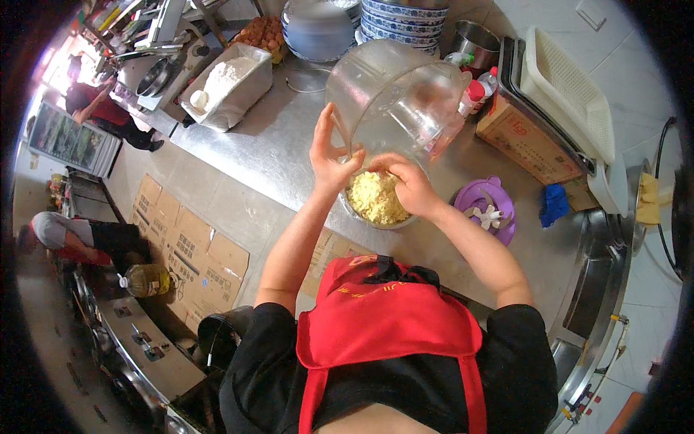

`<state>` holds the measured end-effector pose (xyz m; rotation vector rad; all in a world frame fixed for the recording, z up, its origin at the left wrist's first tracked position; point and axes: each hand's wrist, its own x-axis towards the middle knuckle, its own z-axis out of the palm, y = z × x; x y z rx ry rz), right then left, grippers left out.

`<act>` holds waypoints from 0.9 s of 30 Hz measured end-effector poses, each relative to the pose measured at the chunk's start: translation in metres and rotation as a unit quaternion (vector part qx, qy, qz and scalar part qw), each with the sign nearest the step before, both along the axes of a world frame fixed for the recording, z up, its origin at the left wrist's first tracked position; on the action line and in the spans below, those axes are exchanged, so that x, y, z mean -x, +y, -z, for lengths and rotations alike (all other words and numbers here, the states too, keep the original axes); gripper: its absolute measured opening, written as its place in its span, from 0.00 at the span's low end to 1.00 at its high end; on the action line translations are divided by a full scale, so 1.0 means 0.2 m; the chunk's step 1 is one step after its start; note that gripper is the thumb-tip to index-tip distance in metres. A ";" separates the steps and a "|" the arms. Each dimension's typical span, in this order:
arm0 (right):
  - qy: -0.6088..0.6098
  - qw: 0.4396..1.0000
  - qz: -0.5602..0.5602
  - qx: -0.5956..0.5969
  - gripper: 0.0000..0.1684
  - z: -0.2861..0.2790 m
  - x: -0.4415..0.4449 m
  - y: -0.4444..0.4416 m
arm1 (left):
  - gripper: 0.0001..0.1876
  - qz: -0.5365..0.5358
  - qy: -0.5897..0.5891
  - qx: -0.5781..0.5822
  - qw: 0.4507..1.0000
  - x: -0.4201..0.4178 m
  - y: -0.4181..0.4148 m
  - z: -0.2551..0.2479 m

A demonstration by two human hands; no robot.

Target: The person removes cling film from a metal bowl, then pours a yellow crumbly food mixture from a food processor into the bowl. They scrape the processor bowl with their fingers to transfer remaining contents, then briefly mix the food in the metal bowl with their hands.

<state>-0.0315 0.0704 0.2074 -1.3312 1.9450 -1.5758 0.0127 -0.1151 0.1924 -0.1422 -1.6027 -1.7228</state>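
Note:
My left hand [331,163] grips the rim of a clear plastic food-processor bowl [374,81], tipped on its side with its mouth low. Under it, a round bowl [379,225] stands on the steel counter, heaped with finely chopped pale yellow food [374,198]. My right hand [409,182] is over the right side of the heap, fingers bent towards the tipped bowl's mouth. Its fingertips are partly hidden, so whether they hold anything is unclear. To the right lies a purple chopper lid [501,203] with a white-hubbed blade [488,217] on it.
A metal tub of white powder [255,81], eggs [263,35] and stacked blue-and-white bowls [401,24] line the counter's far side. At right are a cardboard box [526,135], a white plastic basket [574,103] and a blue cloth [554,205]. Two people are further off at left.

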 end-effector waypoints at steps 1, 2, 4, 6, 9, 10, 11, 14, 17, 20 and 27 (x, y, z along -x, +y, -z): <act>0.051 0.998 0.002 -0.033 0.28 0.04 0.00 0.04 | 0.50 0.005 -0.024 0.005 1.000 -0.01 -0.01 -0.01; 0.102 0.993 0.005 -0.065 0.26 0.07 -0.01 0.07 | 0.50 -0.001 -0.023 0.011 1.000 0.00 -0.02 -0.01; 0.139 0.986 0.012 -0.088 0.26 0.12 -0.05 0.13 | 0.50 -0.011 -0.020 0.024 0.999 0.01 -0.05 -0.01; 0.115 0.987 0.051 -0.098 0.27 0.21 -0.02 0.16 | 0.49 -0.019 -0.030 0.025 0.999 0.00 -0.07 -0.03; 0.126 0.988 0.092 -0.007 0.29 0.07 0.13 0.11 | 0.50 -0.012 -0.038 0.023 0.999 -0.03 -0.06 -0.03; 0.118 0.987 0.108 -0.015 0.31 0.01 0.16 0.09 | 0.50 -0.006 -0.036 0.023 0.999 -0.03 -0.06 -0.04; 0.109 0.986 0.124 -0.022 0.32 -0.04 0.18 0.05 | 0.50 -0.006 -0.041 0.027 0.999 -0.03 -0.05 -0.05; 0.129 0.977 0.155 -0.062 0.36 0.06 0.29 -0.06 | 0.51 0.003 -0.036 0.037 0.999 -0.03 0.00 -0.09; 0.148 0.982 0.110 -0.031 0.36 0.06 0.23 -0.17 | 0.51 0.002 -0.023 0.042 0.999 -0.02 0.02 -0.11; 0.107 0.990 0.086 -0.010 0.32 -0.07 -0.02 -0.17 | 0.51 -0.018 -0.047 0.060 0.997 -0.06 -0.02 -0.09; 0.162 0.979 0.049 -0.114 0.29 0.17 -0.01 0.13 | 0.51 -0.040 -0.060 0.042 0.996 -0.09 -0.10 -0.05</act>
